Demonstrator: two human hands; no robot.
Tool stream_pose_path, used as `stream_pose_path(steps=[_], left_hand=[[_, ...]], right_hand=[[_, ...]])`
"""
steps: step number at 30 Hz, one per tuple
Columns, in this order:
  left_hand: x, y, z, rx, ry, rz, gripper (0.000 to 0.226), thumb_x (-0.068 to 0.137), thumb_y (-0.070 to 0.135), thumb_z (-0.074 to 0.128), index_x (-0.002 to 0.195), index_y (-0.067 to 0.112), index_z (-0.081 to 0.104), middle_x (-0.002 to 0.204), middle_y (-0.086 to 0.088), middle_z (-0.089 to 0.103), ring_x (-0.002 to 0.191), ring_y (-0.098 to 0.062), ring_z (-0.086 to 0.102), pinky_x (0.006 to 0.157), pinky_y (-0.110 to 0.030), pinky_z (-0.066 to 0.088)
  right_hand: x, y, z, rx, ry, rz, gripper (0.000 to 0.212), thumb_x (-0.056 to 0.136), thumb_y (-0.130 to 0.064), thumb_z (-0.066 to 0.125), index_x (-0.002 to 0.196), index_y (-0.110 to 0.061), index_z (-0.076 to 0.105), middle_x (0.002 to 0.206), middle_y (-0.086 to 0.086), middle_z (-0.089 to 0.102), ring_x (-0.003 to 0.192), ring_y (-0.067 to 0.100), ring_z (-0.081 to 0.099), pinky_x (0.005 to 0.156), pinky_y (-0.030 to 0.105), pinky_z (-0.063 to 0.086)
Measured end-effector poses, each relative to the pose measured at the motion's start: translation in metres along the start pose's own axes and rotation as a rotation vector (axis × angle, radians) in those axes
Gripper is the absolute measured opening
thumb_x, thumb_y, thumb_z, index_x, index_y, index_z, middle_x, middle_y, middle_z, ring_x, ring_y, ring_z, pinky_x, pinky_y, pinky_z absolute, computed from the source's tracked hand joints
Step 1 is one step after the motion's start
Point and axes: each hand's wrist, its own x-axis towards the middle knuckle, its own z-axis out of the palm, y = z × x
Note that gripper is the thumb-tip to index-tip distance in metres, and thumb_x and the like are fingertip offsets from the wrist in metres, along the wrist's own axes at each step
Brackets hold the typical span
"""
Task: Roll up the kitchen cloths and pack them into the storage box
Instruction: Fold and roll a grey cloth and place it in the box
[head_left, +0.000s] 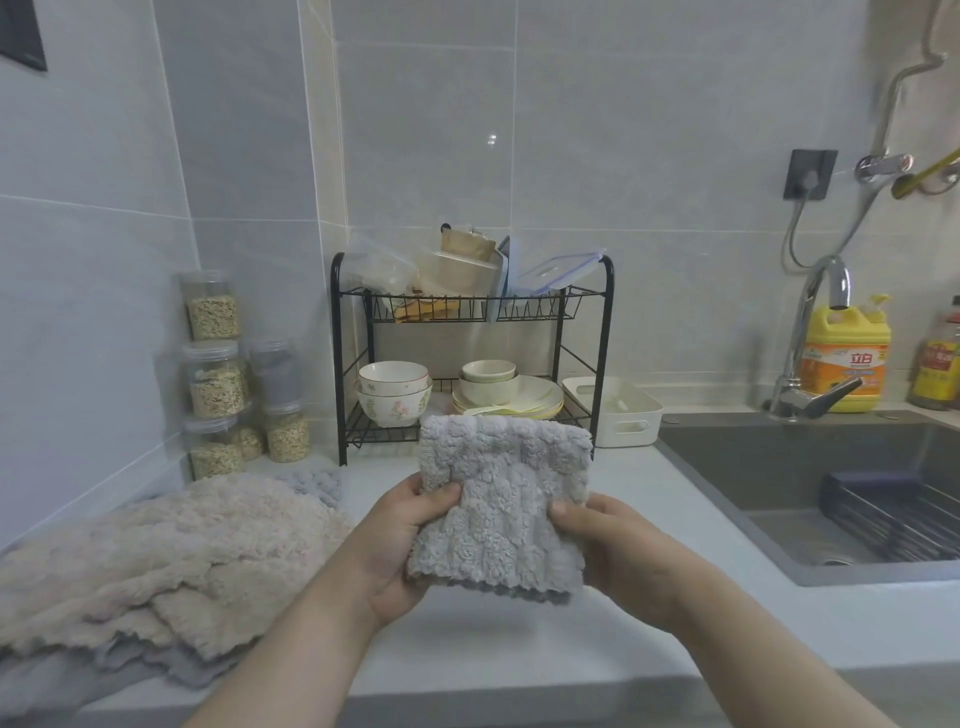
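Observation:
I hold a folded grey kitchen cloth (501, 499) up above the counter, in the middle of the head view. My left hand (405, 540) grips its left edge, thumb on the front. My right hand (608, 551) grips its right edge, thumb on the front as well. A pile of beige and grey cloths (156, 566) lies on the counter at the left. The white storage box (621, 410) stands behind the cloth, to the right of the dish rack, with its opening facing up.
A black two-tier dish rack (470, 358) with bowls and plates stands at the back. Jars of grain (215, 374) are stacked at the back left. The sink (831, 493) with its tap (810, 353) lies at the right, a yellow detergent bottle (844, 358) behind it.

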Motion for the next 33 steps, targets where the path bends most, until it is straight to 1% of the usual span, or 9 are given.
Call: stream_pose_path(steps=[5,7,11,15,19,25,28,30,33], left_hand=[[-0.012,0.008,0.002,0.214,0.021,-0.091,0.042,0.077,0.021,0.063,0.118,0.010,0.057,0.110,-0.015,0.071,0.104,-0.035,0.066,0.093,-0.052,0.050],[-0.016,0.011,-0.003,0.293,0.000,-0.115,0.036,0.086,0.020,0.061,0.121,0.015,0.055,0.114,-0.014,0.070,0.112,-0.042,0.061,0.093,-0.051,0.043],[-0.023,0.013,-0.003,0.212,-0.023,-0.082,0.027,0.095,0.007,0.048,0.117,0.019,0.059,0.111,-0.010,0.071,0.095,-0.034,0.068,0.067,-0.033,0.048],[-0.027,0.010,0.000,0.008,0.024,-0.086,0.032,0.075,-0.005,0.054,0.098,0.012,0.068,0.085,-0.015,0.071,0.055,-0.018,0.059,0.040,-0.020,0.045],[-0.029,0.007,0.000,-0.074,0.041,-0.093,0.026,0.069,0.005,0.054,0.080,0.011,0.077,0.085,-0.017,0.068,0.062,-0.020,0.056,0.045,-0.023,0.048],[-0.037,0.015,0.004,0.111,0.036,-0.132,0.026,0.089,0.037,0.051,0.084,0.015,0.062,0.085,-0.016,0.064,0.066,-0.024,0.057,0.054,-0.025,0.044],[-0.035,0.014,0.003,0.274,0.058,-0.062,0.019,0.073,0.007,0.073,0.087,0.018,0.066,0.094,-0.015,0.060,0.074,-0.025,0.059,0.061,-0.030,0.050],[-0.032,0.012,0.000,0.289,0.103,-0.025,0.040,0.075,-0.005,0.071,0.106,0.021,0.067,0.103,-0.015,0.062,0.080,-0.025,0.062,0.074,-0.036,0.052],[-0.028,0.010,-0.002,0.233,0.210,0.062,0.053,0.075,-0.010,0.070,0.120,0.015,0.058,0.102,-0.018,0.070,0.082,-0.025,0.068,0.079,-0.039,0.051]], right_hand=[[-0.006,-0.005,0.009,0.089,0.108,-0.024,0.038,0.075,-0.009,0.067,0.111,0.003,0.061,0.113,0.031,0.064,0.104,0.048,0.062,0.094,0.059,0.048],[-0.012,-0.008,0.011,0.098,0.095,-0.032,0.026,0.087,-0.004,0.060,0.112,0.000,0.061,0.109,0.026,0.068,0.097,0.043,0.066,0.081,0.048,0.057],[-0.021,-0.010,0.014,0.218,0.032,-0.038,0.030,0.093,0.002,0.048,0.116,-0.009,0.064,0.112,0.016,0.070,0.095,0.032,0.066,0.082,0.041,0.050],[-0.019,-0.009,0.019,0.397,0.035,-0.037,0.046,0.084,0.019,0.035,0.103,-0.005,0.070,0.094,0.020,0.067,0.068,0.024,0.058,0.052,0.027,0.043],[-0.018,-0.008,0.024,0.459,0.066,-0.059,0.045,0.083,0.020,0.032,0.087,-0.003,0.072,0.091,0.022,0.066,0.083,0.031,0.056,0.066,0.034,0.044],[-0.026,-0.015,0.025,0.455,0.072,-0.057,0.024,0.083,-0.004,0.041,0.065,-0.005,0.057,0.073,0.012,0.053,0.067,0.025,0.051,0.063,0.034,0.042],[-0.026,-0.017,0.027,0.288,0.109,-0.073,0.026,0.083,-0.031,0.062,0.069,-0.011,0.054,0.076,0.010,0.055,0.068,0.023,0.052,0.065,0.034,0.041],[-0.026,-0.015,0.029,0.124,0.200,-0.140,0.017,0.069,-0.014,0.074,0.078,-0.012,0.059,0.085,0.011,0.054,0.065,0.023,0.053,0.062,0.033,0.045],[-0.025,-0.012,0.028,0.013,0.309,-0.240,0.027,0.078,0.009,0.069,0.096,-0.011,0.063,0.094,0.013,0.057,0.070,0.026,0.054,0.071,0.041,0.049]])
